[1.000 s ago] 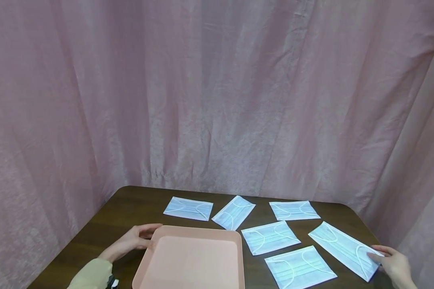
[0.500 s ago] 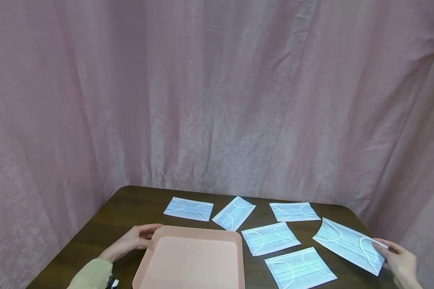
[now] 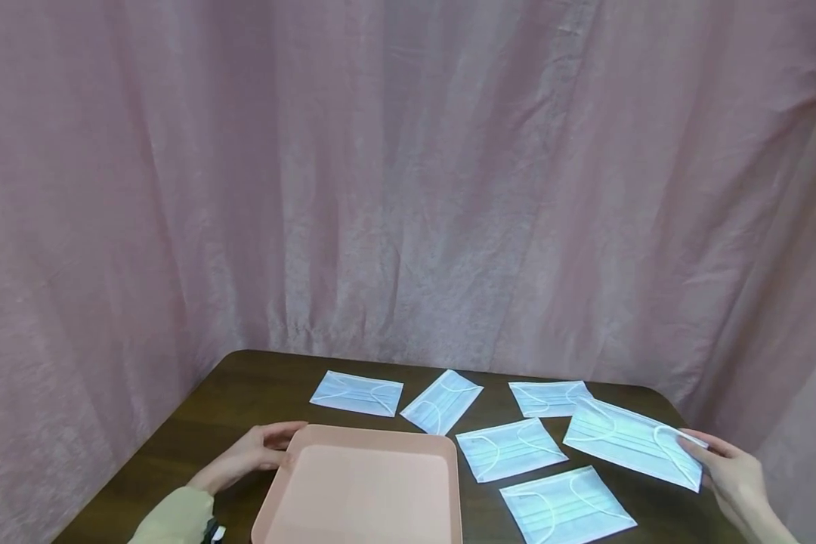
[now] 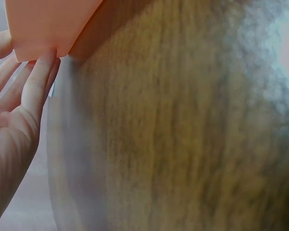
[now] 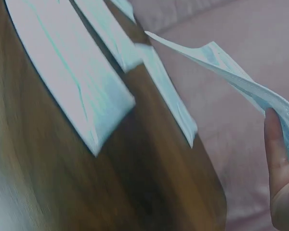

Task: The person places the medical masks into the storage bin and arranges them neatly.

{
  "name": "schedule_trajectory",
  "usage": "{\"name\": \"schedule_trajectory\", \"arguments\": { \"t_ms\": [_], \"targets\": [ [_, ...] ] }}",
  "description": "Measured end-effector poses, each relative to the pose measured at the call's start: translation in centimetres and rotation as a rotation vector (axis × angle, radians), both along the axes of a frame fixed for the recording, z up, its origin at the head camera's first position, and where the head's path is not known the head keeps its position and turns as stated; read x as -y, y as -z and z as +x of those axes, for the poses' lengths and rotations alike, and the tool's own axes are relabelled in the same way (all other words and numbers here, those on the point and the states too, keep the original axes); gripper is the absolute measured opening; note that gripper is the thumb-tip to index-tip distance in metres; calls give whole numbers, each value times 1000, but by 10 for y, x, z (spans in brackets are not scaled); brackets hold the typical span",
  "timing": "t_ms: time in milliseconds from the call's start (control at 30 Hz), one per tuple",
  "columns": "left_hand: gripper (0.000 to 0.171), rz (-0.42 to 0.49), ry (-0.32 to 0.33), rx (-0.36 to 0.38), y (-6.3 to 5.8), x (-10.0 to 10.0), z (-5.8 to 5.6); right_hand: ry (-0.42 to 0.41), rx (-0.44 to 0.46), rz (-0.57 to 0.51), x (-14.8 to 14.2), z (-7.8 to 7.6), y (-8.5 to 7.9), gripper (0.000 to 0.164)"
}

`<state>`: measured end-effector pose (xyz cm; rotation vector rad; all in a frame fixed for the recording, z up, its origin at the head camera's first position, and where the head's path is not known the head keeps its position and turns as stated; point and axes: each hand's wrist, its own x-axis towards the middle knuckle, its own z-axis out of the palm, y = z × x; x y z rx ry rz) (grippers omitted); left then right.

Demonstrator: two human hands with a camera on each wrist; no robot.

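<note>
In the head view, soft, fairly dim light is spread over the curtain (image 3: 449,189), its folds picked out by shading, while the table (image 3: 245,385) is left dark and the masks (image 3: 567,505) are rendered bright bluish white. In the left wrist view, the table's upper right is burnt out by glare, and shadow is cast beside the tray (image 4: 53,29). In the right wrist view, one mask is nearly bleached white, and the table is softened by blur.
</note>
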<state>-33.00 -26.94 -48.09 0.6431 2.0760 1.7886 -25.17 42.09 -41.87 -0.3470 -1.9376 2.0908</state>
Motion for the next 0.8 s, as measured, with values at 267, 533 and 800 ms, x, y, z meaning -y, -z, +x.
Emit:
{"name": "schedule_trajectory", "arguments": {
  "t_ms": [267,533,800],
  "targets": [
    [60,-5,-8,0,-1,-5,-4,-137,44,120,35,-22,2,11],
    [54,-93,-70,-166,6,-5,-2,-195,55,121,101,-24,-17,16],
    [49,-100,-69,-335,6,-8,-2,-243,43,73,150,-27,-21,17]
  ]
}}
